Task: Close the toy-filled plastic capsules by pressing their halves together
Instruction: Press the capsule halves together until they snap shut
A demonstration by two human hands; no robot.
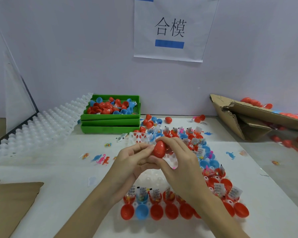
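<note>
Red capsule (159, 149) gripped between left hand (134, 160) and right hand (177, 157), both curled round it, above clear tray (136, 204) of open halves.

1. The red egg-shaped plastic capsule (159, 149) is smooth and glossy, with a bright highlight on its shell.
2. The clear moulded plastic holder tray (169, 161) is thin, translucent and shiny.
3. The stacked milky-white plastic trays (41, 122) look semi-gloss and smooth.
4. The green rectangular plastic bins (110, 123) are smooth, with a perforated mesh floor.
5. The torn brown cardboard box (248, 117) is matt and rough, its ripped edge showing corrugation.
6. The white paper wall sign (172, 30) sits under a slightly reflective clear sleeve.
7. The white table cover (58, 177) is matt.
</note>
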